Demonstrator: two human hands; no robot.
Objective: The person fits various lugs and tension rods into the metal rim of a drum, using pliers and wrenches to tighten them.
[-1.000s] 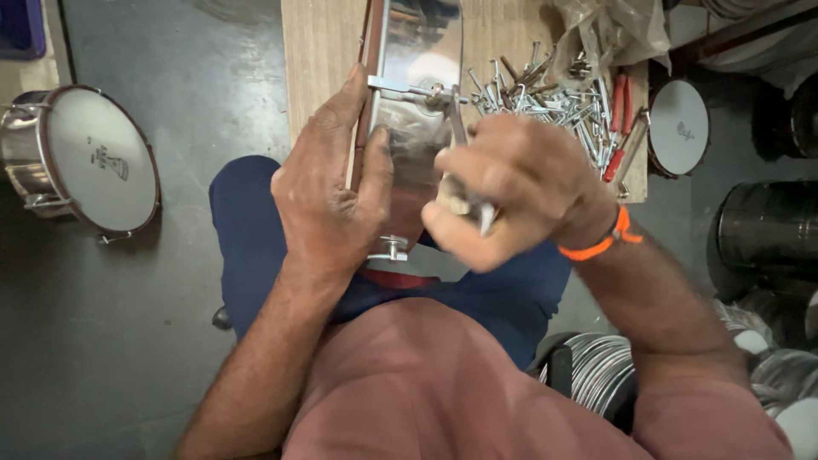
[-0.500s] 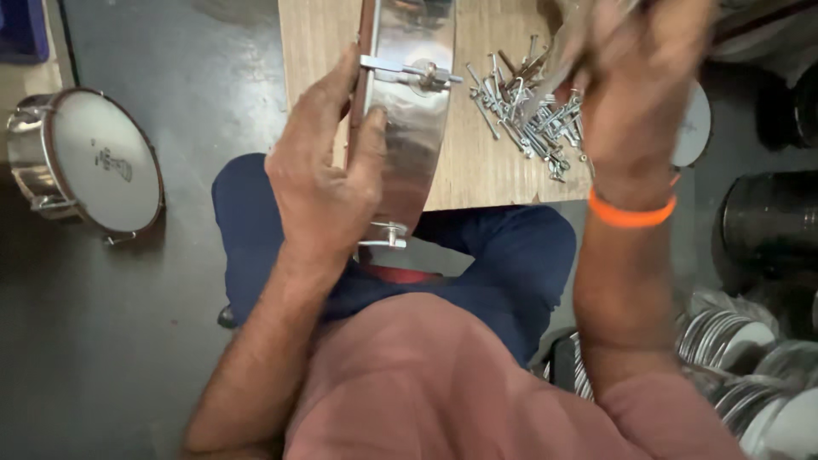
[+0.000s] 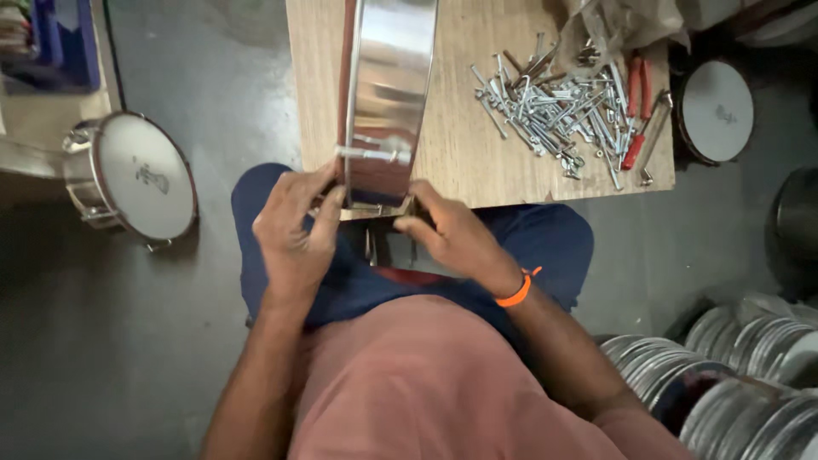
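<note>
Both hands grip a shiny metal drum shell (image 3: 388, 85) standing on edge at the wooden worktop's (image 3: 460, 162) near edge: left hand (image 3: 294, 234) and right hand (image 3: 452, 234) holding its lower rim.

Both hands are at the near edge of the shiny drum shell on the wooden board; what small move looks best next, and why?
Probably turn the tension rod at the near rim with the right hand while the left hand steadies the drum shell. The shell stands on edge on the wooden board, both hands grip its near end, and the right fingers sit just under the fitting. The pile of bolts lies apart, untouched.
</note>
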